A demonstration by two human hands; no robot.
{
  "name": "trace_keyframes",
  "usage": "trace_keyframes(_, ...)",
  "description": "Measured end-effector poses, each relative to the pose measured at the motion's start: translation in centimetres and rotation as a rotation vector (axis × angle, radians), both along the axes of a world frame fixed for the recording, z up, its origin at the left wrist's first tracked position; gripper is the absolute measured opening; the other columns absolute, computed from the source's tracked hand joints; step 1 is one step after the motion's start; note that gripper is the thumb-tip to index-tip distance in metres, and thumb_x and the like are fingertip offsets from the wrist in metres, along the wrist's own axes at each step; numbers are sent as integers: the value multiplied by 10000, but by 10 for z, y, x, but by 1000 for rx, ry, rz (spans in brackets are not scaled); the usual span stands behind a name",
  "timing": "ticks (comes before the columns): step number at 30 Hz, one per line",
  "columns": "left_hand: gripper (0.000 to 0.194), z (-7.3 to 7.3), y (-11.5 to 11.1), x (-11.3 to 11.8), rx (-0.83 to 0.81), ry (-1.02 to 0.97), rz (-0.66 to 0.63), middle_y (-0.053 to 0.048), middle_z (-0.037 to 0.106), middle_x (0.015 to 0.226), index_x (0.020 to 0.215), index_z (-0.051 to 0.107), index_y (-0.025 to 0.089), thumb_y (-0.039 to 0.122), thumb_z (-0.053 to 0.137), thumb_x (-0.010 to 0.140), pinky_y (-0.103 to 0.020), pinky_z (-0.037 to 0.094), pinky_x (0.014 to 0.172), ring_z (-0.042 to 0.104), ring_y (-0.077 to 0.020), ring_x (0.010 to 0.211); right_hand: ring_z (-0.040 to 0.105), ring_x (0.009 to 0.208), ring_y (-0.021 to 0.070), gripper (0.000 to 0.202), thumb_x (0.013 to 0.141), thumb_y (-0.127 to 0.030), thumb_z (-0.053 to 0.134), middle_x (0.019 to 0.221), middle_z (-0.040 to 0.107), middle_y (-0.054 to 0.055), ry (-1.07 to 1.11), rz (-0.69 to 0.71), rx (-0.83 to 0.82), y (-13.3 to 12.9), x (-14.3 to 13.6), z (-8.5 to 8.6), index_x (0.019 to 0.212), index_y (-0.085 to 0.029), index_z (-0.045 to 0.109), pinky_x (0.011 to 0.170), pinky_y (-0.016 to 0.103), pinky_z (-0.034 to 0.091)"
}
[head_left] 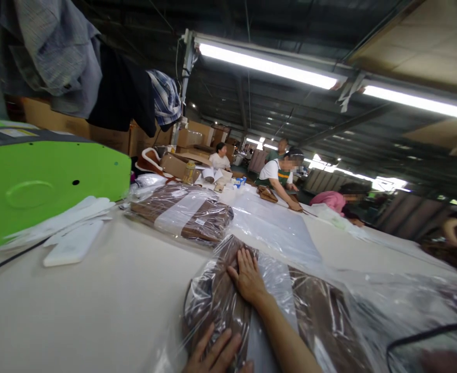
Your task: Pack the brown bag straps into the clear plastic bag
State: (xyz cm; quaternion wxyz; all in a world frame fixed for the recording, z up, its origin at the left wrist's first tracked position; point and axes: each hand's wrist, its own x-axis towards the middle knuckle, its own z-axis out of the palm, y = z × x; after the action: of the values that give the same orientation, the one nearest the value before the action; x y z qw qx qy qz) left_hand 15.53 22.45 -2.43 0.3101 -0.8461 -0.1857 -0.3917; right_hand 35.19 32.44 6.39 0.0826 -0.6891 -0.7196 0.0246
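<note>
A brown leather-like item in a clear plastic bag lies on the pale table right in front of me. My right hand lies flat on the bag's far end, fingers slightly spread and pointing away. At the bottom edge my left hand presses palm down on the near end of the same bag. Neither hand grips anything. Loose clear film spreads beyond the bag.
A second bagged brown item lies farther back. A bright green machine stands at left, white plastic pieces beside it. A black cable crosses at lower right. Several people work along the table; clothes hang overhead, with cardboard boxes behind.
</note>
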Motion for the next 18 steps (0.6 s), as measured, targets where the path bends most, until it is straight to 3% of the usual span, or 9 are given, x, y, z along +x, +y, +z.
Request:
trace_keyframes(4,459,7,-1,-2,-43,75,-38,2,637,1347,1427,457,341,339,542,975,-406,258,1205,565,-176,1241,78,1511,304,840,950,-645,237,1621,138,178,21,-65,-4,-24,-8,11,1524,-34,198,1234,524,74)
trace_keyframes(7,652,14,-10,-3,-245,89,-86,-83,601,1387,1502,339,301,459,595,924,-515,245,1194,535,-249,1289,95,1509,309,849,943,-643,258,1614,152,202,137,-56,-72,-63,-15,10,1519,-21,217,1230,530,73)
trace_keyframes(9,820,28,-16,-8,-520,183,-134,-114,463,1508,1535,243,323,548,646,857,-579,252,1176,436,-310,1380,108,1507,303,831,950,-632,243,1606,183,209,219,-43,-110,-92,-20,10,1516,-24,236,1227,536,68)
trace_keyframes(12,860,58,-21,-16,-870,337,-208,-120,290,1597,1538,197,370,534,670,838,-651,213,1163,299,-359,1452,180,1498,242,678,980,-575,217,1595,279,117,268,-14,-127,-130,-25,19,1493,-157,364,1231,492,115)
trace_keyframes(15,785,86,-24,-20,-1000,388,-206,-146,247,1602,1536,220,348,450,638,879,-669,169,1160,254,-368,1464,261,1474,178,627,1002,-522,135,1584,322,65,311,-21,-103,-161,-22,33,1486,-209,382,1220,403,212)
trace_keyframes(18,705,104,-34,-25,-1014,430,-151,-168,275,1586,1522,285,320,443,601,904,-671,162,1152,260,-370,1459,104,1513,217,706,991,-550,143,1625,185,117,253,-169,14,-189,-3,36,1535,-109,233,1239,464,96)
